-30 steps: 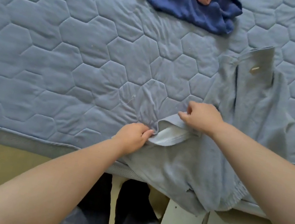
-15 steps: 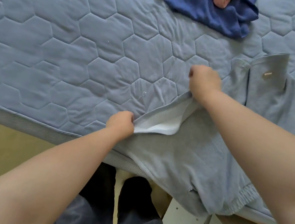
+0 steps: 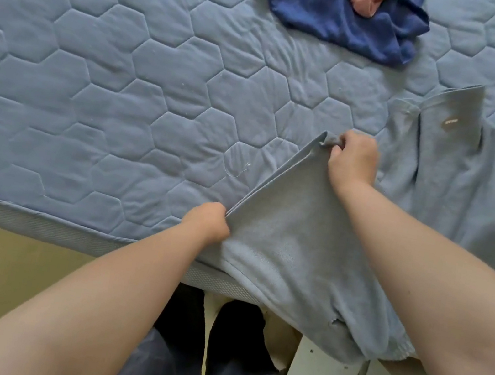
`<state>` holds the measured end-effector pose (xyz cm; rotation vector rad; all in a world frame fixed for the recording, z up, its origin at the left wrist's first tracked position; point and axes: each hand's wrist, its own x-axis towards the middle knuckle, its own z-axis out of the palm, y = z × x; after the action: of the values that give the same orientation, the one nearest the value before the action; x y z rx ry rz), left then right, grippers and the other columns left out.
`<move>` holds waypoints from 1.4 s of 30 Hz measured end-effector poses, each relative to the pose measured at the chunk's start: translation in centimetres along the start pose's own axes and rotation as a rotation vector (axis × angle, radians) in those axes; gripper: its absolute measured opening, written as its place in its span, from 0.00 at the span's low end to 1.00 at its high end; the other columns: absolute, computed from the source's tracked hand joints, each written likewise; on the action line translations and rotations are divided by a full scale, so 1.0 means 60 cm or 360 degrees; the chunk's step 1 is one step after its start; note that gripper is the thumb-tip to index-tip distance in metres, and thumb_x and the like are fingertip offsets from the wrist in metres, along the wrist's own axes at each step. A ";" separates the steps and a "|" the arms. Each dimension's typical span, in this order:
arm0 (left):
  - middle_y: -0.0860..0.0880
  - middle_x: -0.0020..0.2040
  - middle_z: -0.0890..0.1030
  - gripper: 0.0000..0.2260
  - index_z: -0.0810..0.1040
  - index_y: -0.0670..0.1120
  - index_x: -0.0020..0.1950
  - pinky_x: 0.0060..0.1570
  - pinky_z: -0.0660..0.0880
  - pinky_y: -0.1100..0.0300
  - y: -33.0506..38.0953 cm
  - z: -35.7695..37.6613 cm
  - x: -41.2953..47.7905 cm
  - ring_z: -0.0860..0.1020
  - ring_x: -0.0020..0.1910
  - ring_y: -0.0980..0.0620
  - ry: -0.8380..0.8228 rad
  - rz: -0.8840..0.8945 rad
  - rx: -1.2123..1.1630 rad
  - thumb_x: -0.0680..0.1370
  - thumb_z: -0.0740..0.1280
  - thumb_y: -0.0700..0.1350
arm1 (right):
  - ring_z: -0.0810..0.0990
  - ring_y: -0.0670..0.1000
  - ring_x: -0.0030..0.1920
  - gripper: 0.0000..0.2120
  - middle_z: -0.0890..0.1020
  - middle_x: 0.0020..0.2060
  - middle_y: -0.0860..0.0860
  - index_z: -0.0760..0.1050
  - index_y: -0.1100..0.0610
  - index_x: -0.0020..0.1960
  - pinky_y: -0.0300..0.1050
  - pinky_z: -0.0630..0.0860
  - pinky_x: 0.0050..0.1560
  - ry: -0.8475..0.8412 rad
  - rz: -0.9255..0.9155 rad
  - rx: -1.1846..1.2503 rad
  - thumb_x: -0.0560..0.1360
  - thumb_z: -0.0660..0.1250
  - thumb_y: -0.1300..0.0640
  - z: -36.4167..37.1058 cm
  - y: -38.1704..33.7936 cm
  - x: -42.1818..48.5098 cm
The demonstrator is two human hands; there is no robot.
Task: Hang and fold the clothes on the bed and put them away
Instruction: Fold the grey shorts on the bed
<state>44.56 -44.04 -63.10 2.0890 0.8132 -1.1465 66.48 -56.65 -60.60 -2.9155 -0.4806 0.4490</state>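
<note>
The garment (image 3: 293, 255) is lying at 4 o'clock on the bed (image 3: 127, 73), overhanging its edge. It is probably soft, light and limp, so grip it by the hems. The left hand (image 3: 207, 221) and right hand (image 3: 355, 161) are pinching its folded edge taut.

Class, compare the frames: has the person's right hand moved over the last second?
Yes. The right hand, pinching the edge of the grey garment, has gone farther up the bed, nearer the level of the tan label.
</note>
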 end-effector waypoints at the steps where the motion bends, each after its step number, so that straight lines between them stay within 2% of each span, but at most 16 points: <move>1: 0.45 0.54 0.78 0.08 0.75 0.45 0.50 0.44 0.71 0.56 0.000 -0.006 -0.001 0.77 0.54 0.43 -0.0008 -0.0041 0.0139 0.74 0.60 0.38 | 0.70 0.62 0.61 0.13 0.76 0.58 0.61 0.75 0.61 0.59 0.54 0.66 0.61 0.0010 0.0056 0.0008 0.77 0.62 0.56 0.000 -0.004 -0.001; 4: 0.47 0.57 0.78 0.10 0.76 0.46 0.56 0.45 0.70 0.57 0.012 -0.019 0.000 0.76 0.57 0.45 0.0076 -0.0061 0.0341 0.77 0.61 0.44 | 0.67 0.60 0.65 0.20 0.71 0.64 0.60 0.67 0.60 0.67 0.52 0.61 0.66 -0.0110 0.0150 0.0019 0.79 0.60 0.52 0.011 -0.005 -0.016; 8: 0.44 0.58 0.75 0.12 0.68 0.44 0.60 0.45 0.66 0.54 0.061 -0.032 0.006 0.74 0.57 0.42 0.0410 0.0246 0.0302 0.78 0.60 0.45 | 0.67 0.62 0.64 0.17 0.71 0.62 0.62 0.69 0.63 0.65 0.52 0.63 0.65 -0.0329 -0.0023 -0.0019 0.80 0.58 0.55 0.013 0.011 -0.044; 11: 0.44 0.59 0.70 0.13 0.66 0.44 0.61 0.46 0.66 0.53 0.113 -0.040 0.016 0.72 0.58 0.42 0.0473 0.0463 0.0289 0.77 0.61 0.43 | 0.67 0.61 0.64 0.16 0.71 0.62 0.61 0.70 0.62 0.64 0.51 0.63 0.65 -0.0449 -0.0093 -0.0024 0.80 0.58 0.55 0.003 0.040 -0.056; 14: 0.43 0.62 0.68 0.16 0.67 0.43 0.64 0.53 0.69 0.49 0.165 -0.050 0.033 0.69 0.61 0.41 0.0459 0.0565 0.0226 0.77 0.62 0.43 | 0.67 0.61 0.64 0.16 0.71 0.62 0.61 0.71 0.63 0.64 0.51 0.64 0.65 -0.0366 0.0011 -0.0001 0.79 0.58 0.57 -0.015 0.086 -0.044; 17: 0.44 0.65 0.68 0.20 0.67 0.43 0.67 0.57 0.69 0.49 0.216 -0.063 0.057 0.68 0.63 0.42 0.0567 0.0724 0.0225 0.75 0.64 0.43 | 0.67 0.61 0.65 0.17 0.71 0.63 0.61 0.70 0.62 0.65 0.52 0.65 0.65 -0.0296 0.0131 0.0000 0.78 0.59 0.58 -0.037 0.147 -0.019; 20: 0.43 0.67 0.68 0.22 0.67 0.43 0.69 0.60 0.67 0.50 0.281 -0.080 0.088 0.67 0.64 0.42 0.0738 0.0848 0.0150 0.74 0.63 0.41 | 0.67 0.61 0.64 0.17 0.70 0.62 0.61 0.71 0.62 0.65 0.53 0.64 0.65 -0.0134 0.0202 -0.0010 0.77 0.60 0.59 -0.067 0.207 0.016; 27: 0.45 0.70 0.68 0.23 0.68 0.42 0.69 0.65 0.65 0.50 0.479 -0.122 0.185 0.66 0.66 0.42 0.0852 0.1078 0.0173 0.74 0.65 0.41 | 0.65 0.62 0.67 0.24 0.68 0.68 0.60 0.65 0.63 0.69 0.54 0.61 0.68 0.0225 0.0318 0.0007 0.75 0.64 0.58 -0.119 0.344 0.145; 30: 0.44 0.68 0.71 0.25 0.66 0.44 0.71 0.65 0.64 0.51 0.546 -0.141 0.220 0.66 0.67 0.42 0.0840 0.1008 0.0199 0.75 0.66 0.45 | 0.64 0.60 0.70 0.25 0.67 0.69 0.60 0.63 0.63 0.70 0.50 0.60 0.68 0.0121 0.0442 0.0077 0.77 0.65 0.56 -0.132 0.378 0.211; 31: 0.43 0.64 0.73 0.22 0.67 0.44 0.69 0.63 0.65 0.51 0.557 -0.144 0.227 0.67 0.65 0.42 0.0838 0.0946 0.0227 0.75 0.66 0.45 | 0.67 0.61 0.68 0.21 0.71 0.66 0.61 0.67 0.63 0.66 0.49 0.64 0.63 0.0012 0.0463 0.0120 0.77 0.64 0.55 -0.132 0.385 0.230; 33: 0.41 0.56 0.77 0.15 0.72 0.44 0.62 0.57 0.68 0.51 0.554 -0.152 0.232 0.71 0.59 0.41 0.0874 0.0894 0.0239 0.75 0.65 0.42 | 0.75 0.62 0.59 0.08 0.78 0.55 0.64 0.75 0.62 0.47 0.46 0.68 0.48 -0.0145 0.0473 0.0179 0.77 0.64 0.56 -0.139 0.389 0.252; 34: 0.40 0.52 0.77 0.12 0.74 0.42 0.57 0.53 0.68 0.51 0.540 -0.154 0.232 0.72 0.56 0.40 0.0911 0.0912 0.0187 0.74 0.65 0.40 | 0.77 0.62 0.56 0.10 0.79 0.52 0.64 0.74 0.60 0.39 0.46 0.67 0.45 -0.0066 0.0493 0.0197 0.77 0.64 0.57 -0.147 0.390 0.259; 35: 0.39 0.48 0.78 0.08 0.75 0.41 0.52 0.49 0.68 0.50 0.518 -0.157 0.232 0.73 0.53 0.39 0.0968 0.0937 0.0123 0.73 0.65 0.39 | 0.77 0.62 0.55 0.10 0.80 0.51 0.64 0.74 0.60 0.38 0.47 0.69 0.46 0.0092 0.0554 0.0226 0.77 0.62 0.58 -0.157 0.395 0.265; 37: 0.35 0.45 0.78 0.04 0.75 0.39 0.46 0.44 0.66 0.50 0.461 -0.160 0.226 0.74 0.48 0.36 0.1061 0.0855 0.0023 0.73 0.65 0.38 | 0.77 0.63 0.56 0.11 0.80 0.54 0.64 0.78 0.63 0.49 0.50 0.71 0.51 0.0399 0.0731 0.0251 0.79 0.60 0.57 -0.174 0.410 0.271; 38: 0.35 0.45 0.78 0.03 0.74 0.39 0.46 0.43 0.65 0.50 0.432 -0.159 0.222 0.74 0.47 0.36 0.1065 0.0755 -0.0001 0.74 0.65 0.38 | 0.77 0.63 0.57 0.13 0.80 0.55 0.63 0.78 0.63 0.52 0.50 0.72 0.53 0.0380 0.0786 0.0260 0.79 0.60 0.55 -0.178 0.416 0.272; 42: 0.36 0.45 0.79 0.04 0.74 0.40 0.46 0.41 0.65 0.53 0.384 -0.145 0.207 0.76 0.48 0.35 0.0945 0.0486 0.0020 0.74 0.62 0.38 | 0.75 0.60 0.61 0.18 0.79 0.59 0.60 0.75 0.62 0.58 0.47 0.70 0.58 -0.0082 0.0758 0.0376 0.79 0.61 0.49 -0.163 0.418 0.266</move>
<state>71.57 -49.13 -65.12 2.4926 0.7004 -0.3663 91.22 -75.78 -60.57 -2.7708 0.2579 0.5921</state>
